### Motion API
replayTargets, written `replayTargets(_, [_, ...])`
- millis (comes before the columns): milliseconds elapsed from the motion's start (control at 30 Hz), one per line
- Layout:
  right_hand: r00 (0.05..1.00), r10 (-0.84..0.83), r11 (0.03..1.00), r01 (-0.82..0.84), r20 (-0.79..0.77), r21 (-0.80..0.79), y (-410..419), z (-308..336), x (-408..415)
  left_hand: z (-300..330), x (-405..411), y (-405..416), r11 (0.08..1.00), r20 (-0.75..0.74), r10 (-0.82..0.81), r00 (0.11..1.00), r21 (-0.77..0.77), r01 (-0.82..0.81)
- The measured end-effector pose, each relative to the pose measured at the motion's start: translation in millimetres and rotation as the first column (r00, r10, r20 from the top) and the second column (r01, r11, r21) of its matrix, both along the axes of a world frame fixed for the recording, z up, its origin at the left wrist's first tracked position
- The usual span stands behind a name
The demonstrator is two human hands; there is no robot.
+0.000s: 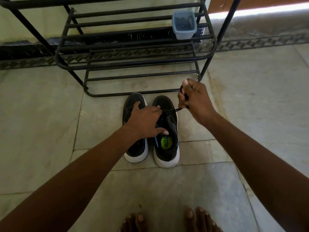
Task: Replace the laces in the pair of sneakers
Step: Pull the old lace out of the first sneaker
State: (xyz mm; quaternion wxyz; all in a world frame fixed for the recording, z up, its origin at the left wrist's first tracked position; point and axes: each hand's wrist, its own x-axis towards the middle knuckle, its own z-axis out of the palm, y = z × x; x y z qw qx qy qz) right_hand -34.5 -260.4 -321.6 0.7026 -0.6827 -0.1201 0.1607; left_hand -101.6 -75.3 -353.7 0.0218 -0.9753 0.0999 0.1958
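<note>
Left of right hand (194,99) grip: lace (172,111), taut from sneaker (167,131).

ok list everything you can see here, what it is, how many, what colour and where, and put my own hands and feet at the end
sneakers: two, black with white soles, side by side on the floor before the rack
lace: one, black, running from the right-side sneaker up to the right hand
shoe rack: one, black metal, against the wall
container: one, bluish clear plastic with dark contents, on a rack shelf at right
floor: grey stone tiles
left hand: fingers spread, resting across both sneakers
right hand: raised, gripping the lace
feet: two, bare, bottom edge
</note>
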Motion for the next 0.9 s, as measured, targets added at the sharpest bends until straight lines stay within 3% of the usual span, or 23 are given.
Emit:
replayTargets(67, [0.954,0.065,0.954,0.027,0.293,-0.3,-1,2,12,0,0,0,1.0,-0.005,0.002,1.0,0.006,-0.002])
replayTargets(133, [0.766,0.318,0.813,0.082,0.558,-0.576,-5,0,21,1,0,0,1.0,-0.002,0.001,1.0,0.008,-0.001])
replayTargets(167, [0.687,0.445,0.75,0.066,0.575,-0.658,-8,-2,23,1,-1,0,1.0,-0.001,0.003,1.0,0.005,-0.003])
replayTargets(233, [0.611,0.634,0.602,-0.003,0.475,-0.799,-14,-12,24,1,-1,-2,1.0,-0.001,0.007,1.0,0.001,-0.007])
replayTargets(333, [0.615,0.762,0.301,-0.058,0.203,-0.952,-18,-27,17,3,1,-4,1.0,-0.012,0.013,1.0,0.009,-0.013])
replayTargets(367, [0.622,0.771,0.234,-0.073,0.14,-0.969,-18,-31,15,4,1,-5,1.0,-0.014,0.015,1.0,0.012,-0.015])
replayTargets(400, [0.621,0.773,0.229,-0.082,0.13,-0.97,-17,-34,13,4,2,-5,1.0,-0.016,0.016,1.0,0.016,-0.016])
replayTargets(467, [0.648,0.706,0.436,-0.078,0.287,-0.896,-17,-33,14,4,2,-5,1.0,-0.016,0.013,1.0,0.016,-0.012])
replayTargets(533, [0.699,0.536,0.686,-0.033,0.473,-0.727,-20,-26,17,2,1,-3,1.0,-0.009,0.011,1.0,0.004,-0.011])
replayTargets(567, [0.716,0.459,0.759,-0.008,0.526,-0.652,-21,-24,18,2,1,-2,1.0,-0.006,0.014,1.0,-0.002,-0.014])
replayTargets(733, [0.711,0.241,0.838,0.191,0.661,-0.512,-12,-30,-3,3,1,-1,1.0,0.014,0.017,1.0,-0.014,-0.017])
replayTargets(800, [0.747,0.164,0.863,0.208,0.645,-0.46,-9,-36,-7,1,0,-1,0.999,0.016,0.025,1.0,-0.026,-0.024])
replayTargets(867, [0.877,0.049,0.922,0.144,0.478,-0.359,-6,-35,-9,-1,-1,-1,0.998,0.02,0.034,0.999,-0.046,-0.033])
replayTargets(900, [0.953,-0.013,0.966,0.091,0.304,-0.242,-2,-35,-11,-2,-1,-1,0.998,0.024,0.036,0.999,-0.06,-0.035])
